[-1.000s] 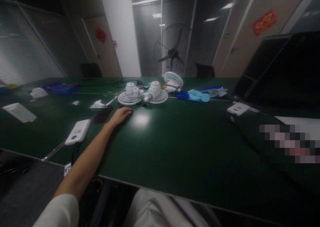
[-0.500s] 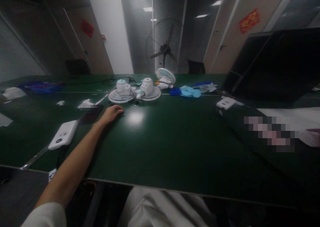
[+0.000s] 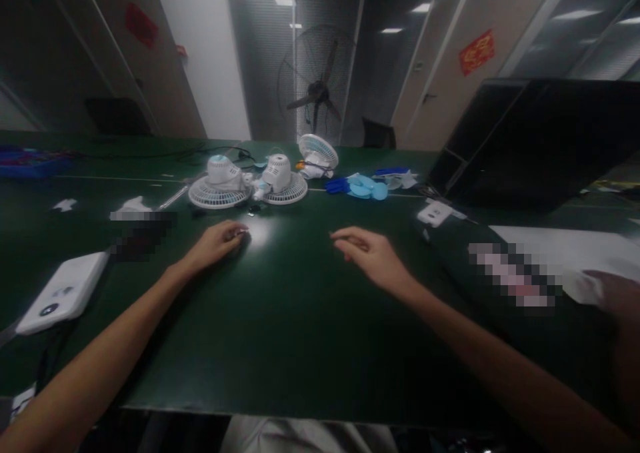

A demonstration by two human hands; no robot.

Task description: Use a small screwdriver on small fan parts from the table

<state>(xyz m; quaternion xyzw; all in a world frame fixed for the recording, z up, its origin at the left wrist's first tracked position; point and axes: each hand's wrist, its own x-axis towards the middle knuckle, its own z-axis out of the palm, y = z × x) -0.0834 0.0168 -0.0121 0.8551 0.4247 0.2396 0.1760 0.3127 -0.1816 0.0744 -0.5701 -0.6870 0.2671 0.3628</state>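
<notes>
My left hand [image 3: 217, 245] rests low over the green table, its fingers curled together. A small light speck shows at its fingertips, too small to name. Opposite it, my right hand [image 3: 370, 253] hovers with thumb and fingers pinched; a tiny bit at the tips cannot be made out. Just beyond my left hand lies a small dark piece [image 3: 255, 210]. Behind that are two white fan heads, the left one [image 3: 220, 181] and the middle one [image 3: 281, 180], both grille down. A third small fan [image 3: 318, 156] leans farther back.
Light blue fan blades [image 3: 367, 187] lie right of the fans. White devices sit at the left [image 3: 65, 293] and right [image 3: 435, 213]. A large black monitor [image 3: 545, 140] stands at the right. Another person's hand [image 3: 617, 300] is at the right edge, by a white sheet [image 3: 575, 240].
My right hand has come into view from the right, over the table. The view has shifted, and my left hand now sits a little lower in it, still curled.
</notes>
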